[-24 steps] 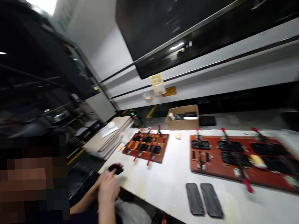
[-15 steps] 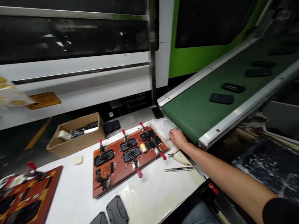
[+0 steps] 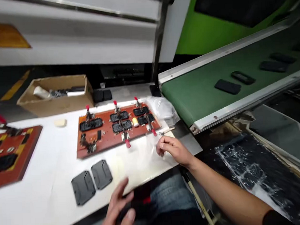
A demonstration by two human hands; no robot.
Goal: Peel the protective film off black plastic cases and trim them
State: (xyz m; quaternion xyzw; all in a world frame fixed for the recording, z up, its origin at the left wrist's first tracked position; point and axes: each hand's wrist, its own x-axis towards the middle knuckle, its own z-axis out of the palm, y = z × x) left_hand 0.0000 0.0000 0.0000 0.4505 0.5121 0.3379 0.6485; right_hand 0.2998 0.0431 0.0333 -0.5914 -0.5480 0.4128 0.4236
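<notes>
My right hand (image 3: 173, 150) is closed above the front right of the white table (image 3: 59, 157), pinching what looks like a thin clear plastic bag (image 3: 151, 146); its outline is faint. Low in the view, my left hand (image 3: 117, 211) hangs at the table's front edge with its fingers apart and nothing in them. Left of it, two dark grey plastic covers (image 3: 83, 187) lie side by side on the table. Beyond both hands sits a red-brown fixture board (image 3: 107, 140) with red-handled toggle clamps and black plastic parts. Pliers (image 3: 168, 130) lie just behind my right hand, partly hidden.
A green conveyor belt (image 3: 199, 93) carrying several dark pieces slopes up at the right. A pile of clear bags (image 3: 163, 108) lies at its lower end. At the back left stands a cardboard box (image 3: 56, 105); a second fixture board (image 3: 28, 152) is at the left edge.
My right hand has come back from the bag pile toward the table's front edge, with a faint clear bag. My left hand has entered the view from below. The camera has tilted down.
</notes>
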